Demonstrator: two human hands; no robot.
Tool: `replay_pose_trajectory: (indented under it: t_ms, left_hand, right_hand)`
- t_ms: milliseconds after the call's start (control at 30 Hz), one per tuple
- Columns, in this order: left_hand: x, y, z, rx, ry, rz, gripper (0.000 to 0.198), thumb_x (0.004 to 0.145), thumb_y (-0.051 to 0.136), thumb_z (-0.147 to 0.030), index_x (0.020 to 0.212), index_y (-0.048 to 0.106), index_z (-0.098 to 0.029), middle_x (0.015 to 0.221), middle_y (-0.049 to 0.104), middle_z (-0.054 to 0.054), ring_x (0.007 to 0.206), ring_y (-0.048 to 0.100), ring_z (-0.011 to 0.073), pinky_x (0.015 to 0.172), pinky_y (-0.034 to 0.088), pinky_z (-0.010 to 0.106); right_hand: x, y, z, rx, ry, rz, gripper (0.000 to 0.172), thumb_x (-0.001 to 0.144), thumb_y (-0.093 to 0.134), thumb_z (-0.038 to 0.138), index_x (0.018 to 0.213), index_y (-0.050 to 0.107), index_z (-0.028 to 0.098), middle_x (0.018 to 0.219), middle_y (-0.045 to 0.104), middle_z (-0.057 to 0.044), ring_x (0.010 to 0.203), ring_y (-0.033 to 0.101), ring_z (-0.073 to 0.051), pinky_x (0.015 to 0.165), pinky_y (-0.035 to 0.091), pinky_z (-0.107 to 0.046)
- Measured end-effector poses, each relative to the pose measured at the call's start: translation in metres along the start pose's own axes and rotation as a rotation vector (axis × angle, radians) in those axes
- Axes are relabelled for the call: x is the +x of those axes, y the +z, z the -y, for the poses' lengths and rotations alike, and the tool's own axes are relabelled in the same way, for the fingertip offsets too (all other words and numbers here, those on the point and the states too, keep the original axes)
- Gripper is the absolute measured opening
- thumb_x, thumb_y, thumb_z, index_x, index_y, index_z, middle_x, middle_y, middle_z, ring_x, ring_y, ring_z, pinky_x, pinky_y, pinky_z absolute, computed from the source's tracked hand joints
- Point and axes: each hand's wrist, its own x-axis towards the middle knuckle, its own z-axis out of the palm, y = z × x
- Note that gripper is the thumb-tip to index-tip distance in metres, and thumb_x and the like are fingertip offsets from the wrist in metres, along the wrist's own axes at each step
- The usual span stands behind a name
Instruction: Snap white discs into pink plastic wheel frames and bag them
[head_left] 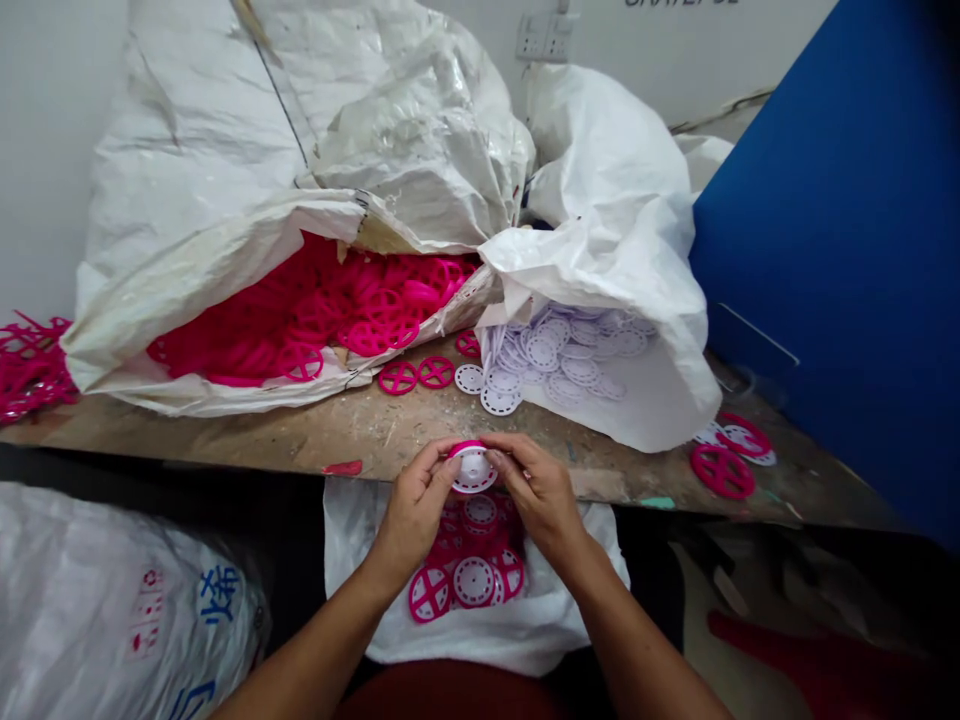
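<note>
We held the white-and-pink disc [473, 470] midway between our left hand [418, 497] and right hand [547, 497], both pinching its rim, at the workbench's [300, 435] front edge.

Two bare forearms rise from the lower edge of the view and slant inward, the left forearm [322, 625] leaning right, the right forearm [628, 635] leaning left. The left hand [415, 500] and right hand [544, 500] face each other, near but apart, at about the same height. Each pinches, its thumb [445, 475] opposite bent fingers [525, 447]. Both wrists [379, 578] look nearly straight.
</note>
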Motion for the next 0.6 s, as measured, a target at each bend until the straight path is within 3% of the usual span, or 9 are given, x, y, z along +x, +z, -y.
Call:
replay_pose_trajectory:
  t_ms: [100,167,333,467,600]
  left_hand:
    - [-0.003,-0.001,-0.001,0.191,0.101,-0.019,0.026,0.087,0.052,-0.034,0.105,0.061,-0.018,0.107,0.066,0.006,0.095,0.061,0.0193,0.085,0.046,0.027]
    - [-0.004,0.0,-0.001,0.189,0.099,0.001,0.027,0.087,0.051,-0.034,0.106,0.061,-0.017,0.108,0.066,0.007,0.094,0.061,0.0193,0.084,0.046,0.028]
    - [-0.013,0.0,0.003,-0.011,-0.082,0.119,0.043,0.084,0.057,-0.034,0.122,0.046,-0.019,0.104,0.066,0.007,0.089,0.064,0.0194,0.074,0.052,0.028]
    - [-0.024,0.002,0.008,0.025,-0.142,0.134,0.038,0.082,0.058,-0.033,0.116,0.049,-0.019,0.095,0.068,0.006,0.078,0.067,0.0186,0.066,0.053,0.027]
    - [-0.033,0.002,0.011,0.091,-0.157,0.115,0.035,0.083,0.056,-0.034,0.114,0.051,-0.019,0.086,0.069,0.005,0.069,0.067,0.0178,0.063,0.053,0.027]
  right_hand:
    - [-0.001,0.0,0.002,0.045,0.078,0.084,0.018,0.088,0.05,0.027,0.098,0.065,0.022,0.091,0.068,-0.003,0.084,0.062,-0.017,0.075,0.047,-0.028]
    - [-0.002,0.0,0.003,0.091,0.136,0.087,0.018,0.088,0.05,0.028,0.097,0.064,0.021,0.088,0.067,-0.003,0.081,0.061,-0.016,0.072,0.046,-0.026]
    - [-0.009,-0.004,0.0,0.369,0.311,0.124,0.022,0.087,0.052,0.032,0.104,0.058,0.02,0.084,0.064,-0.001,0.066,0.058,-0.013,0.061,0.047,-0.024]
    - [-0.019,-0.007,0.0,0.41,0.31,0.25,0.027,0.082,0.059,0.028,0.108,0.058,0.021,0.09,0.065,-0.002,0.08,0.061,-0.015,0.069,0.049,-0.025]
    - [-0.026,-0.009,0.005,0.321,0.278,0.28,0.017,0.083,0.057,0.028,0.098,0.06,0.019,0.082,0.066,-0.001,0.073,0.06,-0.014,0.064,0.047,-0.024]
